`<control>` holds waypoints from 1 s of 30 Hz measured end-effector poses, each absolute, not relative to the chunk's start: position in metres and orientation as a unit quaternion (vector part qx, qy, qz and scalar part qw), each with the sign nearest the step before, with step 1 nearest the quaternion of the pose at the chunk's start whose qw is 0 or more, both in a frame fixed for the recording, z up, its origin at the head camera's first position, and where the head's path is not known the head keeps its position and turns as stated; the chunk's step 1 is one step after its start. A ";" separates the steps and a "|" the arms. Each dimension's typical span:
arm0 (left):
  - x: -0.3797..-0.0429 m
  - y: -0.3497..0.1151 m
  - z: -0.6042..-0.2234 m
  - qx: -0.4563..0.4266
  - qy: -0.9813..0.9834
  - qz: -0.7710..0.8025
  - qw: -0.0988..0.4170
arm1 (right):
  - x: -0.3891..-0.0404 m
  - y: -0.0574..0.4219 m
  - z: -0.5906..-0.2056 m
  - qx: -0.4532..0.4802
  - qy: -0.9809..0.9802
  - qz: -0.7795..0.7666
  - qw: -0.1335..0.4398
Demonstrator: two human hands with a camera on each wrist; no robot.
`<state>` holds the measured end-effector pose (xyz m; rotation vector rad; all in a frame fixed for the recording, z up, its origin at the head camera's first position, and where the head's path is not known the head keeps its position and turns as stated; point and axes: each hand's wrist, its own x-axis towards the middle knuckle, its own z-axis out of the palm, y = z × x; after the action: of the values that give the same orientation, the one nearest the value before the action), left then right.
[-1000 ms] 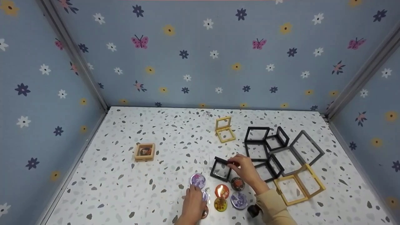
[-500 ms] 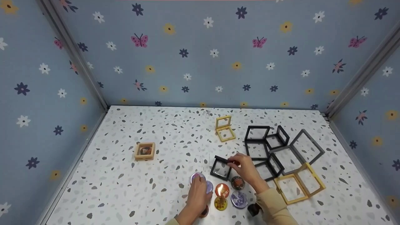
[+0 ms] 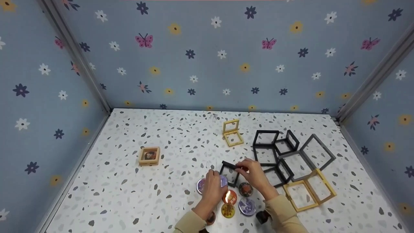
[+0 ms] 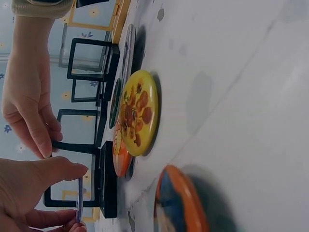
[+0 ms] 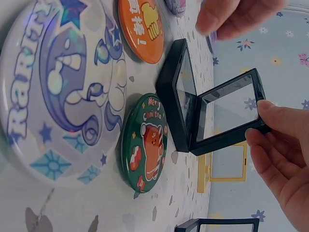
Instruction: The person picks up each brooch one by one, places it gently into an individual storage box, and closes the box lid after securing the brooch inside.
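In the head view my left hand [image 3: 212, 189] pinches a purple round badge [image 3: 223, 181] at the near left corner of a small black display frame. The left wrist view shows this badge [image 4: 80, 200] edge-on between thumb and fingers. My right hand [image 3: 253, 173] pinches the lid of the black frame [image 5: 176, 96], which stands hinged open with clear film in both halves. Another purple badge [image 3: 200, 186] lies partly hidden by my left hand. By the frame are an orange badge [image 3: 230, 196], a yellow sunflower badge [image 4: 139, 113], a green gingerbread badge [image 5: 145, 143] and a purple pony badge [image 3: 247, 207].
Several larger black, grey and yellow frames stand opened at the right, among them a yellow one [image 3: 300, 195]. A small yellow frame [image 3: 233, 138] stands farther back. A closed wooden-coloured frame [image 3: 149, 156] with a portrait badge sits at the left.
My left hand has taken hold of the purple badge and carried it away from me and rightward, up to the black frame. The right hand has stayed on the lid.
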<state>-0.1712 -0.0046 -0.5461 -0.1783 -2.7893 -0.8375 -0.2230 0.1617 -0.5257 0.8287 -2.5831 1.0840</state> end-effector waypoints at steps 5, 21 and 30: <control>-0.182 0.003 -0.550 -0.043 -0.947 -0.304 0.096 | -0.224 0.162 -0.525 0.281 -0.879 0.368 0.110; -0.203 0.019 -0.568 -0.057 -0.946 -0.254 0.194 | -0.223 0.161 -0.526 0.281 -0.878 0.369 0.114; -0.206 0.022 -0.571 -0.061 -0.952 -0.221 0.203 | -0.224 0.161 -0.527 0.279 -0.880 0.369 0.108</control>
<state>-0.2061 0.0223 -0.5707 -0.1716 -2.6571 -0.6159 -0.2238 0.1610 -0.5271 0.8207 -2.5888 1.0869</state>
